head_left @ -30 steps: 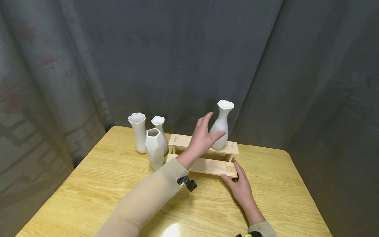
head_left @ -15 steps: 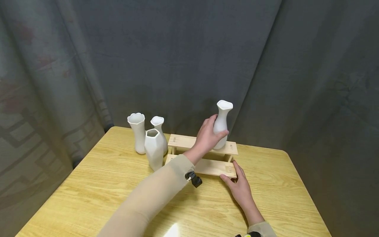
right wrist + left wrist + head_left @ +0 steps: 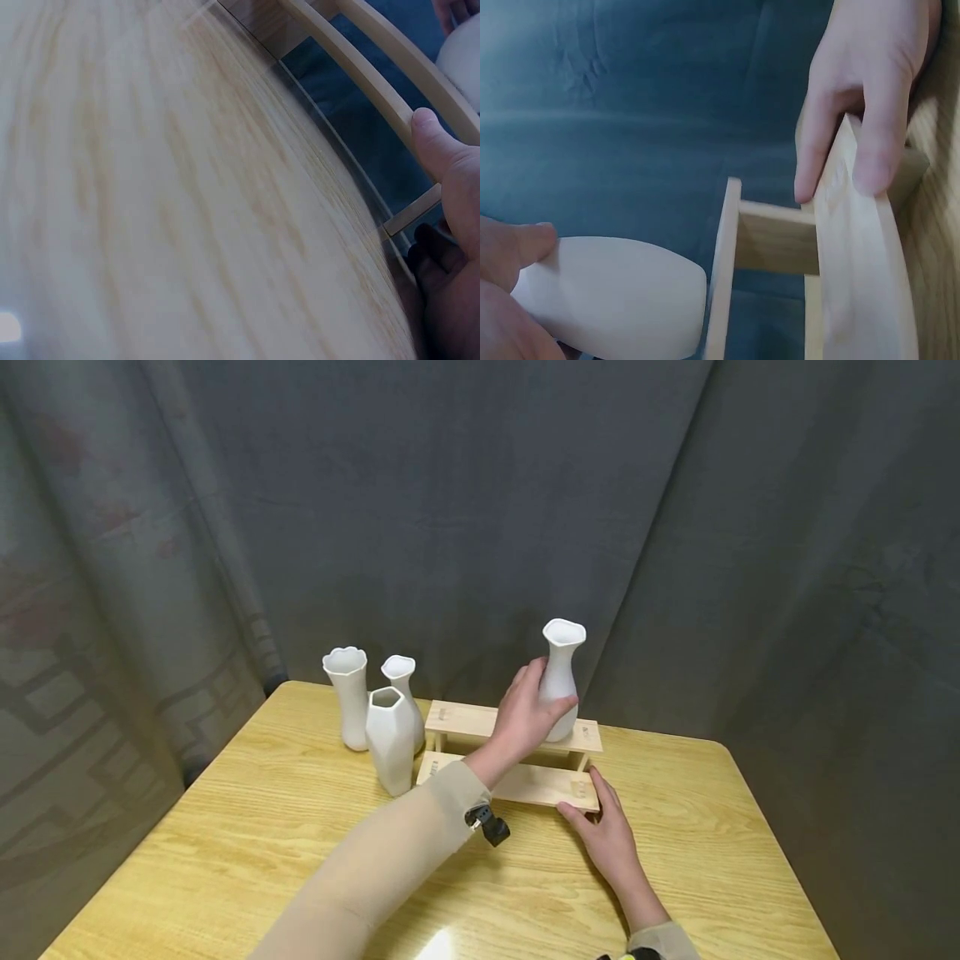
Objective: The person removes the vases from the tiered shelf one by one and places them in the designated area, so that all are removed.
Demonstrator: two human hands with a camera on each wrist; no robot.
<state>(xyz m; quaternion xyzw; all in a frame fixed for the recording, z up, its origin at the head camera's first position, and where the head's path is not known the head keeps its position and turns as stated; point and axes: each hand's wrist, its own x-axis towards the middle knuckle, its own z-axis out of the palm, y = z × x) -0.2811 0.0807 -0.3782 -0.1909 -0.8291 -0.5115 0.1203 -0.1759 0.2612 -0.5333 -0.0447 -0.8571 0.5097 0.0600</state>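
Note:
My left hand (image 3: 522, 710) grips the lower body of a white, narrow-necked vase (image 3: 562, 672), thumb on its near side. Upright, the vase stands at the right end of the upper step of a two-step wooden stand (image 3: 468, 718). In the left wrist view its pale body (image 3: 630, 296) points base-first at the upper board's edge. My right hand (image 3: 611, 839) holds the right end of the stand's lower board (image 3: 536, 783), thumb at the front edge and fingers round the end. From the right wrist, the thumb (image 3: 435, 142) lies against the board's edge.
Left of the stand, three more white vases are grouped on the wooden table (image 3: 225, 843): one with a scalloped rim (image 3: 352, 702), a faceted one (image 3: 392, 743) in front, and a slim-necked one (image 3: 405, 685) behind. A grey curtain (image 3: 450, 527) hangs behind the table.
My left hand, spread beside the vase a second ago, has closed round it. The vase has since shifted slightly toward me and left. My right hand stays at the stand's end.

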